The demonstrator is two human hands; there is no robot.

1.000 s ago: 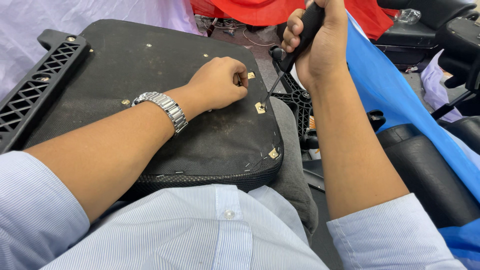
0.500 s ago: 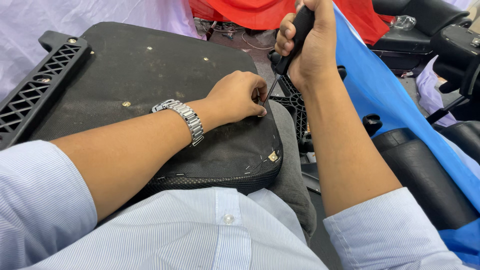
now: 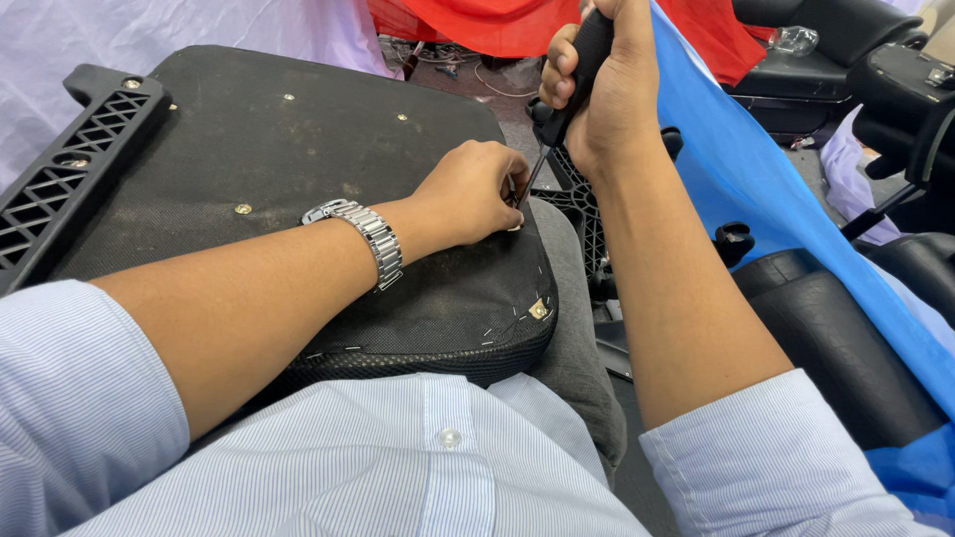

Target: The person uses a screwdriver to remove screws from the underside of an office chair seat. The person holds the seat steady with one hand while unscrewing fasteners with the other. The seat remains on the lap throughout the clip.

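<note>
Several metal fasteners already sit in the black seat-base underside (image 3: pixel 249 149), from its left edge, where a latticed plastic bracket (image 3: pixel 70 169) lies, across to the near right corner. At the right edge the left hand (image 3: pixel 473 194) pinches one more fastener (hidden by curled fingertips), while the right hand (image 3: pixel 602 85) is fisted around a black-handled screwdriver (image 3: pixel 557 119) touching it; this fastener looks unfinished.

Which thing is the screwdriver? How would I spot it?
Find the big black seat pad lying across the person's lap. At its right edge, the right hand grips a black handle with a thin metal shaft: the screwdriver, the only slanting stick-shaped tool there, its tip beside the left hand.
</note>
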